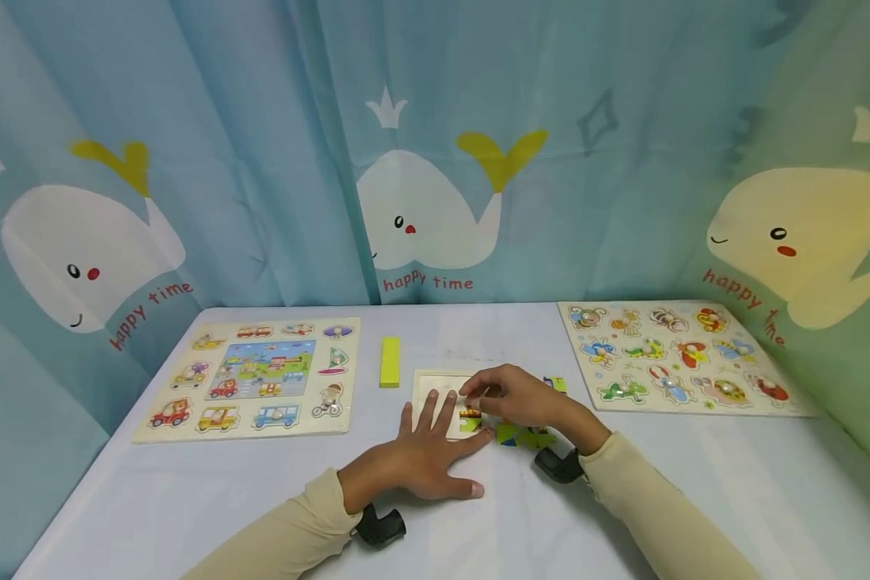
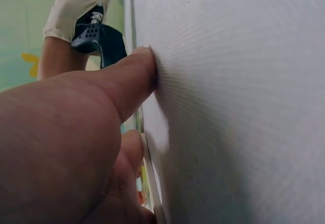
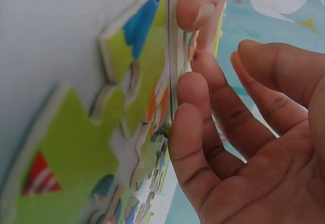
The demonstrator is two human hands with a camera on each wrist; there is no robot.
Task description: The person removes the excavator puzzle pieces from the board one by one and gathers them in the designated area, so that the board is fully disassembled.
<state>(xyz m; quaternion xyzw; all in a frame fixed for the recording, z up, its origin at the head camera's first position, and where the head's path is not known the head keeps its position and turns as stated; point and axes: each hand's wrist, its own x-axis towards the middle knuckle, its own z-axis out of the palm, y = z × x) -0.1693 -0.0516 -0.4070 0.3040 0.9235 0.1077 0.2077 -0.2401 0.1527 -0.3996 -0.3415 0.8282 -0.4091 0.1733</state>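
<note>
A small puzzle tray [image 1: 442, 373] with a pale wooden frame lies mid-table. My left hand [image 1: 428, 463] rests on its near left part with fingers spread and straight; in the left wrist view the thumb [image 2: 137, 76] touches the tabletop. A green and red puzzle piece [image 1: 470, 420] lies in the tray between the hands. Over the tray's right side, my right hand [image 1: 511, 395] has loosely bent fingers; in the right wrist view its fingertips touch the frame, and nothing shows between thumb and fingers. Loose green puzzle pieces [image 1: 525, 436] lie just right of the tray.
A vehicle puzzle board [image 1: 242, 435] lies at the left and an insect puzzle board [image 1: 660, 354] at the back right. One yellow block [image 1: 390, 362] stands behind the tray. Another loose piece [image 1: 555, 384] lies beyond the right hand. A whale-print curtain [image 1: 283, 161] borders the table's back.
</note>
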